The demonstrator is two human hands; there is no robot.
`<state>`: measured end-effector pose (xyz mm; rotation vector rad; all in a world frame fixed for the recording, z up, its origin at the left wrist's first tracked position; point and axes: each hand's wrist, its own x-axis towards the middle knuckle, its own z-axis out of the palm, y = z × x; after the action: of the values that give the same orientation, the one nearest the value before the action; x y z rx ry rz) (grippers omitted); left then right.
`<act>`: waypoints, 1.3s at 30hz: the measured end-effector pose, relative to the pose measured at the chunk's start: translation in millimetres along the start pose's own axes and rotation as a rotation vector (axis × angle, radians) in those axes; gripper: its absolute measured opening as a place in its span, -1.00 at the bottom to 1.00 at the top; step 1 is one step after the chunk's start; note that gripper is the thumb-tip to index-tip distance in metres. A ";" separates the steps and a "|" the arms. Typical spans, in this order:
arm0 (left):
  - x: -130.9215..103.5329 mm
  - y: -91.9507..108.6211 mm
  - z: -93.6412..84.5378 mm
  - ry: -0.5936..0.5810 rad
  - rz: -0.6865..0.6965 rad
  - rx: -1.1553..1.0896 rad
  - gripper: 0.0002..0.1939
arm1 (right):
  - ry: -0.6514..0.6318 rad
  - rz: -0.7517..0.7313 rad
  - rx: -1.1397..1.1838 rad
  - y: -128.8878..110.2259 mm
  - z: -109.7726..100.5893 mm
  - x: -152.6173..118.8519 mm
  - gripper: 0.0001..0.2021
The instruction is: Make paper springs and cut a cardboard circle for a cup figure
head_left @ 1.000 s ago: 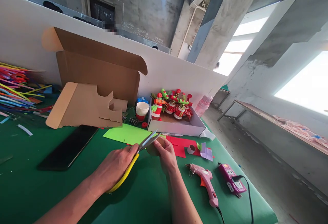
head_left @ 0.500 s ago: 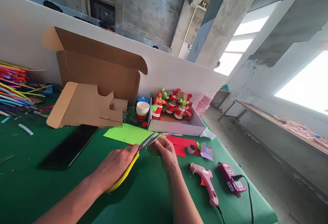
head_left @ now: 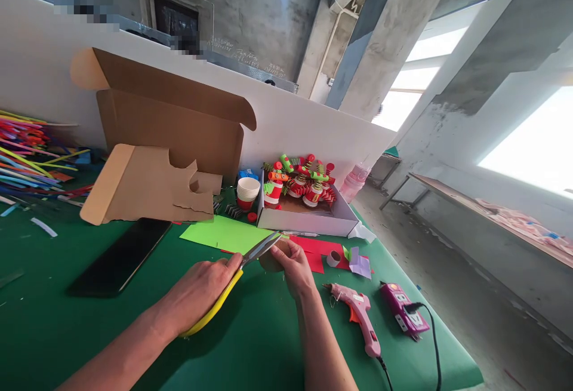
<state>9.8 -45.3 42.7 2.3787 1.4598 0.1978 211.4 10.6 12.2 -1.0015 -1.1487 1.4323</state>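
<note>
My left hand (head_left: pixel 203 292) is closed round the yellow handles of a pair of scissors (head_left: pixel 218 302), whose blades point up and to the right. Between the fingers and thumb of my right hand (head_left: pixel 293 265) is a small round piece of brown cardboard (head_left: pixel 272 259), partly covered by the fingers. The blades lie nearly together along the cardboard's upper edge. Behind the scissors lies a light green sheet (head_left: pixel 224 233), and beyond my right hand are red sheets (head_left: pixel 316 261).
A black phone (head_left: pixel 120 256) and cut brown cardboard (head_left: pixel 156 185) lie left. Paper cups (head_left: pixel 248 191) and a tray (head_left: pixel 308 222) of red and green figures stand behind. At right are a pink glue gun (head_left: pixel 358 310) and a purple power strip (head_left: pixel 404 310).
The scissor blades have closed from a slightly parted position at the cardboard's edge. The cardboard shows a little more below my right fingers, and the view has shifted slightly.
</note>
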 end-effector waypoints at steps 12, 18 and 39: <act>3.8 -2.0 9.3 0.064 -0.007 0.121 -0.69 | 0.050 -0.064 -0.062 0.0 -2.0 0.8 -0.53; 4.7 0.8 10.5 0.118 0.013 0.110 -0.69 | -0.001 -0.076 -0.082 -2.3 2.0 -1.3 -0.56; 1.8 5.4 1.7 0.008 -0.012 0.057 -0.68 | -0.006 -0.087 -0.123 -4.3 -0.6 -1.7 -0.59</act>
<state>15.7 -46.3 42.9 2.4164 1.5018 0.1656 213.1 9.2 16.3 -1.0197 -1.2826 1.3091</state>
